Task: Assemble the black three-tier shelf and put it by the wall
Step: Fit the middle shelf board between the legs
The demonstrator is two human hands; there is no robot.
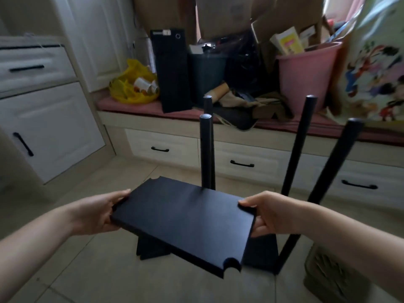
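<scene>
Head view, matte black shelf board (181, 217), notched corners, left grip (96, 212) and right grip (273, 213) clasping its ends

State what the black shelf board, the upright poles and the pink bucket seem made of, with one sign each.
Shelf board: likely coated wood composite, matte black; thick flat edge. Upright poles: possibly painted metal tube, slight sheen; unsure. Pink bucket: plastic; even colour, moulded rim.

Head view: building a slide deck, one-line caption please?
The left hand and right hand hold a black board by its ends above a base with four poles.
</scene>
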